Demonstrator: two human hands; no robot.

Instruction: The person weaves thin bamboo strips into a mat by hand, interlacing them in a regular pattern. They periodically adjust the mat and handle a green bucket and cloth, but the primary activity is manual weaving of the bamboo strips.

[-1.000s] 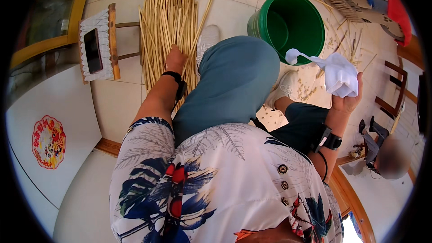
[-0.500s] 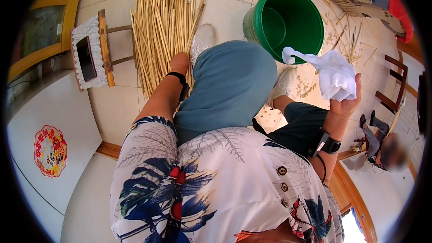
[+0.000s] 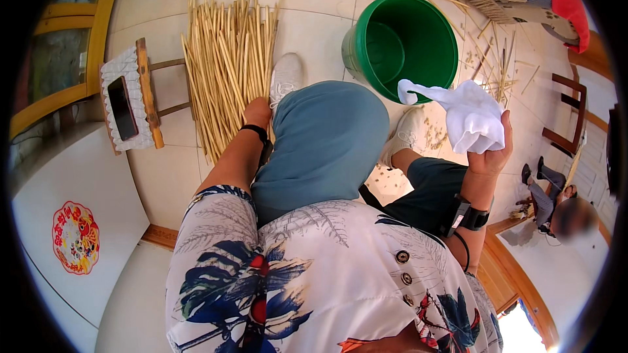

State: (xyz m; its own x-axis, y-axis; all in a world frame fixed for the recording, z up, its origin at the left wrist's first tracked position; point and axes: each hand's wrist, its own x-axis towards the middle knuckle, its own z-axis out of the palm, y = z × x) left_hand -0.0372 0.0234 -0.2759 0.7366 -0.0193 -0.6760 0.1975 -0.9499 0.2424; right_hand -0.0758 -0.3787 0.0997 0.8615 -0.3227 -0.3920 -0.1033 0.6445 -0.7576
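Note:
A crumpled white cloth (image 3: 472, 114) is in my right hand (image 3: 492, 151), raised at the right of my knees, with one thin end trailing left across the rim of a green bucket (image 3: 411, 46). My left hand (image 3: 258, 112) reaches down beside my left knee, at the right side of a large pile of thin, straw-coloured sticks (image 3: 226, 59) on the tiled floor. Its fingers are hidden, so I cannot tell whether it touches or grips a stick.
A small stool with a white cover (image 3: 112, 108) bears a dark phone (image 3: 123, 108) on the left. Beyond the bucket, loose sticks (image 3: 487, 59) and brown scraps litter the floor. A seated person (image 3: 548, 189) is at far right, near a dark wooden frame (image 3: 568, 117).
The whole view has shifted slightly, the floor things sitting lower and a little to the left. My right hand keeps hold of the white cloth, and my left hand stays beside the sticks.

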